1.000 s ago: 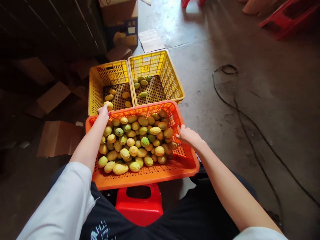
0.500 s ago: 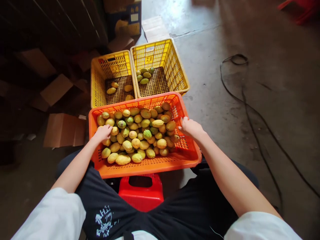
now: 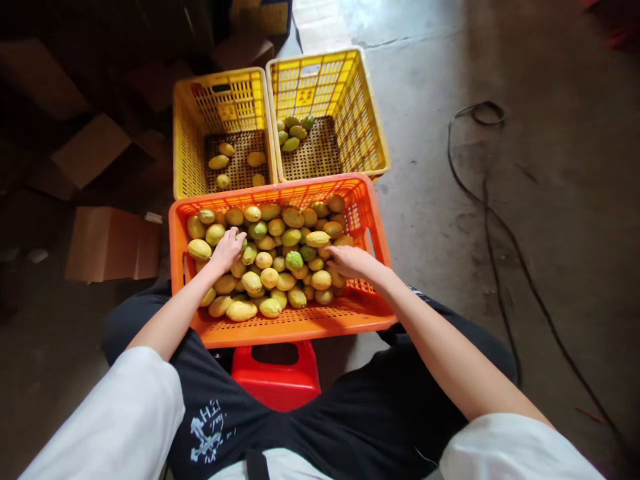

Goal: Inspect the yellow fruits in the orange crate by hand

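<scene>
A large orange crate (image 3: 280, 333) full of yellow and greenish oval fruits, lemon-like in look, lies before me. My left hand (image 3: 229, 251) is in its left half, fingers curled round a green fruit (image 3: 243, 241) mostly hidden under them. Over on the right side of the pile, my right hand (image 3: 352, 261) reaches in with fingers stretched out. Its fingertips meet the fruits beside a long yellow fruit (image 3: 317, 239), and nothing shows in its grasp. A knobbly bright green fruit (image 3: 294, 261) lies between the hands.
Beyond stand two yellow crates: the left crate (image 3: 179, 147) holds several yellow fruits, the right crate (image 3: 376, 143) several greener ones. A red plastic stool (image 3: 275, 387) is below the orange crate. Cardboard boxes (image 3: 113, 243) litter the left; a black cable (image 3: 515, 247) crosses the right floor.
My left hand has moved right and up, onto the green fruit. My right hand has gone left from the crate's right side to the pile. One more fruit shows in the left yellow crate.
</scene>
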A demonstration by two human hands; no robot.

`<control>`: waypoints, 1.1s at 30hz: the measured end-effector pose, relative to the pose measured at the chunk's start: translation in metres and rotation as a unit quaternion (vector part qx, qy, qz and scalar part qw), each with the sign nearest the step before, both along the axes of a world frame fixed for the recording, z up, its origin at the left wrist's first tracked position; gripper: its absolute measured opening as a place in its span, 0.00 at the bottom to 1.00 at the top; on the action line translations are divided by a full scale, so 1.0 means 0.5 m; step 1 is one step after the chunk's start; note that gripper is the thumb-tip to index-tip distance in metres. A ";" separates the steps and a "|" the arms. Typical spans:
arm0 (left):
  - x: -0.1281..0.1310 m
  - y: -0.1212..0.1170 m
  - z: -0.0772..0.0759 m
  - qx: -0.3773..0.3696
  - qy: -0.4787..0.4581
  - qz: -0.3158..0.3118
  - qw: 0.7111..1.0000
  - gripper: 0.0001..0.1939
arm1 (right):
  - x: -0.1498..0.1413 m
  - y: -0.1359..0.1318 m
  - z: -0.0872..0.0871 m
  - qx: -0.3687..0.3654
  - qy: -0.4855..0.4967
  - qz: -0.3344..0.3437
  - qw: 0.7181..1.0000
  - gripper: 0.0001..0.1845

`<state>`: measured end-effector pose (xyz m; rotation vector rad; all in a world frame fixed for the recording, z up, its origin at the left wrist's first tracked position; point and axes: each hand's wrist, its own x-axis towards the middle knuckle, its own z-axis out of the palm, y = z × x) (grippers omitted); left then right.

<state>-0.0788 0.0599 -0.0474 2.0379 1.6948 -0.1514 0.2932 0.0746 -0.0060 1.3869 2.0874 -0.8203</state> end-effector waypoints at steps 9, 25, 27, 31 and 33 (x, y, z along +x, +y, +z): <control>0.007 0.007 0.024 -0.056 0.079 -0.058 0.994 0.29 | -0.008 -0.049 -0.073 -0.074 -0.097 0.059 0.991 0.22; 0.024 -0.073 -0.014 -0.246 0.046 -0.047 0.967 0.25 | -0.108 -0.160 -0.147 0.010 -0.104 0.106 0.989 0.30; 0.027 -0.079 -0.012 -0.250 0.019 -0.050 0.967 0.23 | -0.116 -0.174 -0.157 0.014 -0.109 0.107 0.988 0.32; 0.025 -0.067 0.004 -0.236 0.023 -0.071 0.969 0.22 | -0.120 -0.183 -0.169 0.005 -0.088 0.121 0.989 0.33; 0.023 -0.056 0.014 -0.226 0.047 -0.066 0.971 0.22 | -0.119 -0.179 -0.173 0.000 -0.077 0.123 0.989 0.32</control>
